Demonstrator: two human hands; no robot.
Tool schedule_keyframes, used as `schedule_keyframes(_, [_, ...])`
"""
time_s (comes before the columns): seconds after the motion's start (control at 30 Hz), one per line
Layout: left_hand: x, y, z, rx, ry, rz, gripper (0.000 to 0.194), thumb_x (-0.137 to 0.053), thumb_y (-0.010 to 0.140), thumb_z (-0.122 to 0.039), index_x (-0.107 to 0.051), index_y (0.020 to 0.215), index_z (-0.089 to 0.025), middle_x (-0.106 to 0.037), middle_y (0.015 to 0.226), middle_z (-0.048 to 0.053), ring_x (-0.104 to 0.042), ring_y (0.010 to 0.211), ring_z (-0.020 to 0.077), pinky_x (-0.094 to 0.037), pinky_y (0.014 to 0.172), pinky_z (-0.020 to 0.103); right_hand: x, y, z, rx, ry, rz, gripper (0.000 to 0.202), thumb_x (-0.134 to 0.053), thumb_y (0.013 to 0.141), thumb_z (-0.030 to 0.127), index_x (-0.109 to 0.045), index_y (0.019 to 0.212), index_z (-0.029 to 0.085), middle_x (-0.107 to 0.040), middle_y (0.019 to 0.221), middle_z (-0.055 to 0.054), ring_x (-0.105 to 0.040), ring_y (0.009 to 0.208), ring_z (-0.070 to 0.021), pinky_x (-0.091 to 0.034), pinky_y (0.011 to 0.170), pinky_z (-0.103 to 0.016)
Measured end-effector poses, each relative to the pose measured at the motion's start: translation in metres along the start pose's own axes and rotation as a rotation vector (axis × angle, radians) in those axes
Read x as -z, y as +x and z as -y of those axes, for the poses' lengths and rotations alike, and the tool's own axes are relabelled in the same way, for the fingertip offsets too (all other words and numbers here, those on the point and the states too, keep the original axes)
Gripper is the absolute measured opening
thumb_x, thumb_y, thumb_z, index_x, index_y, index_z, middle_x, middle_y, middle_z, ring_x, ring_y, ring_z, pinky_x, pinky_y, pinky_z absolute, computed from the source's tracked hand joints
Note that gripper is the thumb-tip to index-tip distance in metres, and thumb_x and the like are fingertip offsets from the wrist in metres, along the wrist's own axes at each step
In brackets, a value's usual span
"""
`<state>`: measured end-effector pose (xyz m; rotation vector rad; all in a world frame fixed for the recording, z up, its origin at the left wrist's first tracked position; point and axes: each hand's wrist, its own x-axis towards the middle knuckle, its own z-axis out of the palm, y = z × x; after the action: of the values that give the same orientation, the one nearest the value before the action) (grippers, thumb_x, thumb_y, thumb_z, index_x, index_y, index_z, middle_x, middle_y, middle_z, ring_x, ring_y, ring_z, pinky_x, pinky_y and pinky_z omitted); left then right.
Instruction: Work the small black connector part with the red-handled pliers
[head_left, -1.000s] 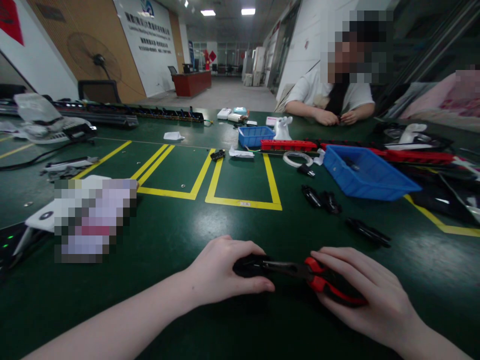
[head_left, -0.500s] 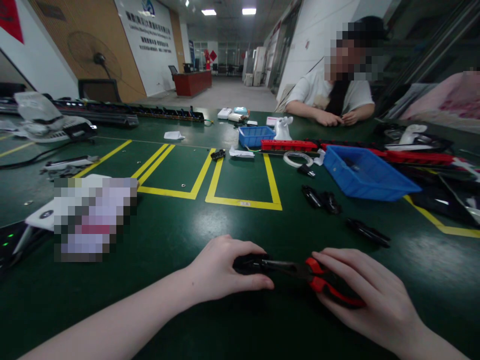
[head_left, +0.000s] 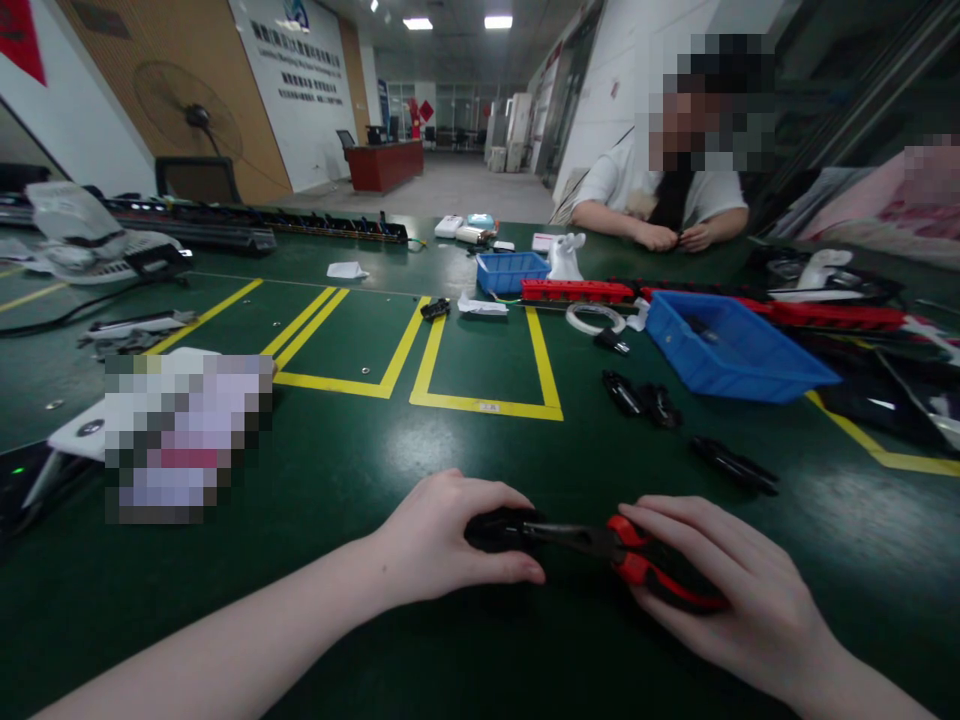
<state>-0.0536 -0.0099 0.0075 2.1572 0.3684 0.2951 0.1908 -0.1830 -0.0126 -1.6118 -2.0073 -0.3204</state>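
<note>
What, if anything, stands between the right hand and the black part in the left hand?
Only the red-handled pliers: the right hand holds them, and their nose points to the black part in the left hand. Nothing else visible lies between.

On the white wall (head_left: 315,150) at the far left, dark lettering (head_left: 300,55) stands in several rows under a blue logo (head_left: 297,15): Chinese characters on top, then a smaller English line whose end reads as "Technology Co., Ltd", its opening words too blurred to make out, and two more rows of Chinese beneath, also too blurred to read. Nearer, in the middle of the table, a small pale label (head_left: 489,408) sits on the yellow tape (head_left: 442,402), its print too small to read.
</note>
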Motion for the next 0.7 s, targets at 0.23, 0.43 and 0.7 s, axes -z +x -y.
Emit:
schedule_keyframes(0.23, [-0.0011,-0.0012,0.0022,-0.027,-0.003,-0.030,0.042,-0.082,0.079,-0.041,-0.069,0.115,-0.022,-0.075,0.105,0.000,-0.070,0.092,0.0192,-0.046,0.085,0.033,-0.0007,0.0025,0.0022,-0.041,0.069,0.006,0.038,-0.058,0.089,0.024,-0.059,0.127,0.023,-0.068,0.110,-0.009,-0.069,0.094,-0.0222,-0.059,0.080,-0.036])
schedule_keyframes(0.43, [-0.0017,-0.0015,0.0044,-0.048,0.008,-0.047,0.045,-0.084,0.078,-0.041,-0.069,0.115,-0.021,-0.075,0.104,0.000,-0.070,0.092,0.0192,-0.044,0.084,0.032,-0.0028,0.0037,0.0026,-0.103,0.163,0.051,0.038,-0.061,0.085,0.025,-0.061,0.123,0.025,-0.069,0.109,-0.008,-0.070,0.094,-0.0218,-0.060,0.080,-0.035])
schedule_keyframes(0.7, [-0.0015,-0.0009,0.0013,-0.021,-0.001,-0.025,0.039,-0.080,0.081,-0.045,-0.072,0.111,-0.021,-0.075,0.098,0.000,-0.069,0.086,0.0182,-0.045,0.080,0.030,-0.0025,0.0038,0.0039,-0.125,0.212,0.095,0.036,-0.060,0.085,0.025,-0.060,0.121,0.027,-0.068,0.109,-0.006,-0.069,0.093,-0.0205,-0.060,0.079,-0.033])
